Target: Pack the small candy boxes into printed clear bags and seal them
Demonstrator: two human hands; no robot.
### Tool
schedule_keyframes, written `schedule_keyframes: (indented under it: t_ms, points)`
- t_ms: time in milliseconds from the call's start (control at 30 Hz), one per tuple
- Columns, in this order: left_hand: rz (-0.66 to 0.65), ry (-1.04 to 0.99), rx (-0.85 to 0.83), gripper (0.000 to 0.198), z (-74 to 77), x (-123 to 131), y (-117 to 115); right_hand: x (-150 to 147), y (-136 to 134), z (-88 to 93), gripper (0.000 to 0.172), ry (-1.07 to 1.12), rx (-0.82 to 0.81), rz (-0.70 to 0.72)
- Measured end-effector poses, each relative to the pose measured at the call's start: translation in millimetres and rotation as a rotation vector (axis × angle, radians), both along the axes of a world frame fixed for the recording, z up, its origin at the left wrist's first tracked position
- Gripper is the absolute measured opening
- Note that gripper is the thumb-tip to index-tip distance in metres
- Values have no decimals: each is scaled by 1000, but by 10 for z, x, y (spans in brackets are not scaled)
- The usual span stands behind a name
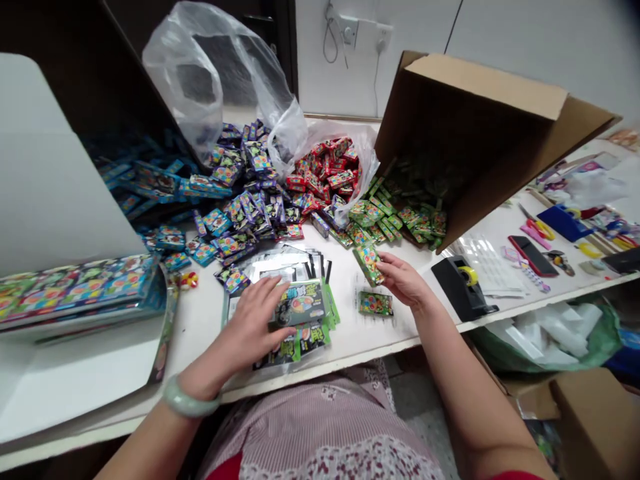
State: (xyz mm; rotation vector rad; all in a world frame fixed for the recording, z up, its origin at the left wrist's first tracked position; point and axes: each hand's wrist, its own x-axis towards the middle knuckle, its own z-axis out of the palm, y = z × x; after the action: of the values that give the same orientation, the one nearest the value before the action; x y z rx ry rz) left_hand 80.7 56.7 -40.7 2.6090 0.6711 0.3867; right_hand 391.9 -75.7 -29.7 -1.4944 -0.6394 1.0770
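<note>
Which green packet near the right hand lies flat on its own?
The packet below the right hand, alone on the white tabletop. The tilted packet touches the fingers; the rest lie heaped by the carton.

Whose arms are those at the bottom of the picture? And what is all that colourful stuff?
This picture comes from a camera worn on a person's head, looking down, so the left hand and right hand are that person's own. The left hand rests on a green-and-black packet. The right hand touches a small green box. On the white table lie heaps of small colourful boxes, in red, blue and green. A brown cardboard carton lies tipped over beside them.
</note>
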Motion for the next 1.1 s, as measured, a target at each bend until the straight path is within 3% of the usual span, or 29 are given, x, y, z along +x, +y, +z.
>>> schedule_keyframes:
  t_ms: [67, 167, 300, 367, 433, 567, 767, 867, 933, 1000, 1100]
  points:
    - [-18, 115, 19, 74, -44, 89, 6, -105, 35, 9, 48, -40, 42, 34]
    - [-45, 175, 22, 73, -56, 134, 14, -155, 158, -23, 44, -267, 90, 16]
    - [-18, 60, 24, 76, 33, 105, 23, -132, 451, -87, 26, -892, 72, -72]
    - [36, -23, 1, 78, 86, 72, 34, -168, 620, -131, 26, -1211, -13, 14]
    - [86, -78, -25, 78, 126, 21, 53, -251, 764, -194, 27, -1358, -87, 139]
    - [157, -102, -30, 78, 173, -168, 112, -336, 867, -289, 40, -1342, -104, 372]
    - [206, -126, 12, 72, 204, -442, 237, 102, 892, -93, 62, -1329, -148, 513]
    - [126, -129, -12, 67, 190, -385, 254, 184, 1051, -70, 85, -1365, -204, 793]
    - [72, -130, -20, 65, 170, -315, 233, 156, 1152, -98, 86, -1379, -233, 935]
    - [52, -141, -11, 64, 149, -271, 201, 105, 1184, -95, 75, -1364, -219, 928]
    - [67, -161, 18, 68, 124, -285, 170, -2, 1047, 74, 65, -1282, -45, 739]
